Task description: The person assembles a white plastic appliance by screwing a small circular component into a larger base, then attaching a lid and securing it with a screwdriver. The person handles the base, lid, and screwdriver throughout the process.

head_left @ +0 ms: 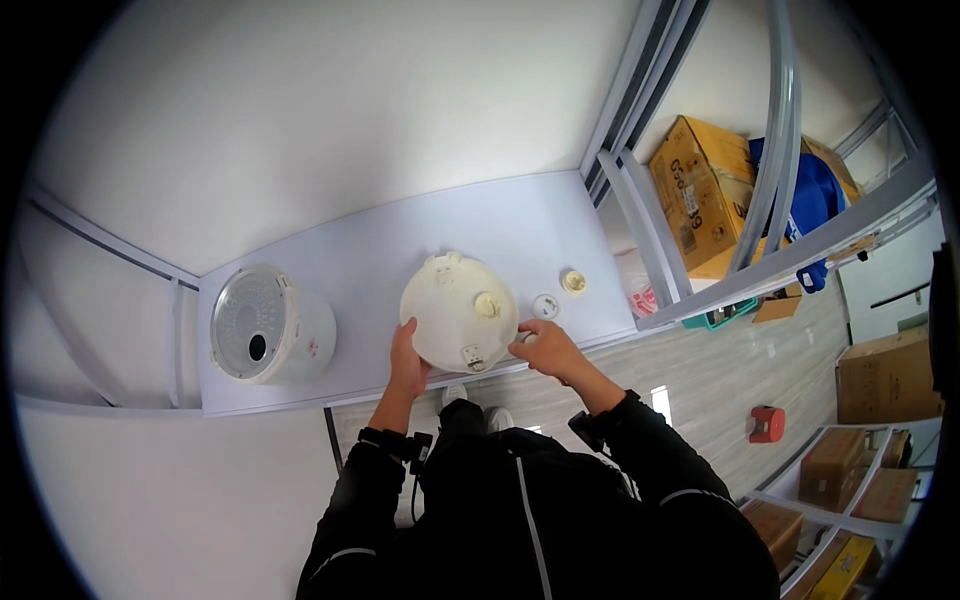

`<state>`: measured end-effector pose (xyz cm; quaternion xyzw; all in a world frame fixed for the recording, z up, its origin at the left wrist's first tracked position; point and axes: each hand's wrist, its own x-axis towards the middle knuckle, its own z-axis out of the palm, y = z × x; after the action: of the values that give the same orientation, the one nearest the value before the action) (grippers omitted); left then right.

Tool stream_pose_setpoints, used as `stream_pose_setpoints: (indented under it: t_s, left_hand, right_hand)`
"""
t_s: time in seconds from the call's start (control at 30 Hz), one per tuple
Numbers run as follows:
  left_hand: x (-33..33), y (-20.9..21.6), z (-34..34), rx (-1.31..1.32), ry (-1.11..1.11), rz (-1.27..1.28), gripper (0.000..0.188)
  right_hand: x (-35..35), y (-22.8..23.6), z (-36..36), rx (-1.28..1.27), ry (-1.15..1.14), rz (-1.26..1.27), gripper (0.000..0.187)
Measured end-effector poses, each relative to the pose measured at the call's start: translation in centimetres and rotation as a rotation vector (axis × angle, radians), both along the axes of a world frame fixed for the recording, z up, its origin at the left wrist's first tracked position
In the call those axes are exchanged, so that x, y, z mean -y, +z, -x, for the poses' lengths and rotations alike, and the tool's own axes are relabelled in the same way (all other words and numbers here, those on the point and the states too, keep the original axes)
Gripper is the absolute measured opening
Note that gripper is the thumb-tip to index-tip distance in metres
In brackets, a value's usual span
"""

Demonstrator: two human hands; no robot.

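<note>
Fingers of left hand (406, 357) and right hand (545, 346) curled, gripping upturned cream cooker body (458, 311) on table (350, 265).

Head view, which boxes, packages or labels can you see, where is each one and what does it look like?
Large cardboard box: upper right behind the table, tan with dark print.
Cardboard box: right edge on the floor, plain brown.
Cardboard boxes: lower right on a white rack, brown.
Plastic bag: by the table's right end, clear with red print.

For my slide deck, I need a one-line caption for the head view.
Both hands, left hand and right hand, grip an upturned cream cooker body on a white table, beside a white lid unit.
</note>
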<state>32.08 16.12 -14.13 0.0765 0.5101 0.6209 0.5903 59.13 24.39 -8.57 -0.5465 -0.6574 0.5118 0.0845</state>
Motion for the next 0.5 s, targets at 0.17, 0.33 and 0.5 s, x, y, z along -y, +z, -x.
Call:
stream_pose_setpoints:
  t_s: [0.17, 0.33, 0.5]
  left_hand:
    - [-0.3, -0.3, 0.6, -0.31, 0.129, 0.096, 0.06]
    - [0.4, -0.3, 0.2, -0.755, 0.074, 0.112, 0.07]
    - [0.9, -0.3, -0.3, -0.846, 0.055, 0.075, 0.072]
  right_hand:
    - [-0.9, -1.7, -1.1, 0.054, -0.07, -0.132, 0.043]
    - [-2.1, -2.4, -3.8, 0.215, -0.189, -0.283, 0.031]
    - [-2.6, -3.3, -4.5, 0.259, -0.317, -0.347, 0.028]
